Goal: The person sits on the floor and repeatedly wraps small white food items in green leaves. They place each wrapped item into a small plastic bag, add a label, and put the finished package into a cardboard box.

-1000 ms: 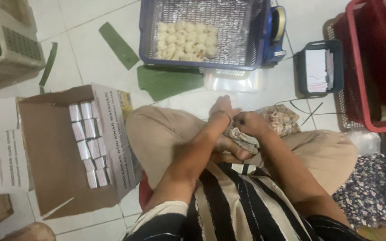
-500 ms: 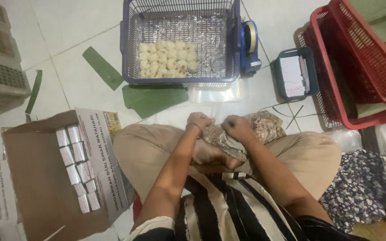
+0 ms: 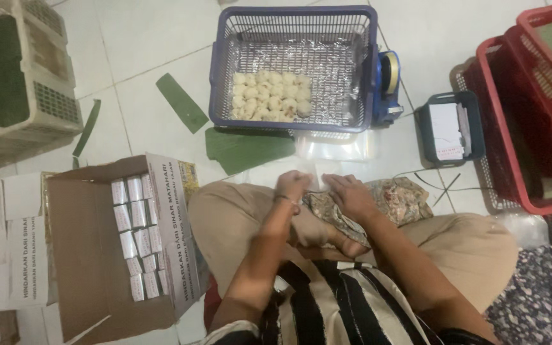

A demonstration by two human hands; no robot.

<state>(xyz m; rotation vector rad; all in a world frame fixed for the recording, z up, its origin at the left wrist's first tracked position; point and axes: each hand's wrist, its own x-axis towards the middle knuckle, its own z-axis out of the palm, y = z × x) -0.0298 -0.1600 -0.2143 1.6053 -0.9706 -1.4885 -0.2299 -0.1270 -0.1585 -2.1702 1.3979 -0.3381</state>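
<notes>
Hands meet over the lap: left hand [image 3: 292, 185] and right hand [image 3: 347, 193] lie close together on a patterned cloth [image 3: 384, 198], fingers curled on something small and pale between them (I cannot tell what, nor how tightly). Far of them I see a blue basket [image 3: 225, 70] of pale round pieces [image 3: 269, 96]. Left, an open cardboard box [image 3: 84, 255] holds small white packs [image 3: 137, 236].

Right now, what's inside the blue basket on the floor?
The blue basket is lined with shiny foil, and a cluster of small pale round food pieces sits at its near side. Whatever lies beneath the foil and the pieces is covered.
</notes>
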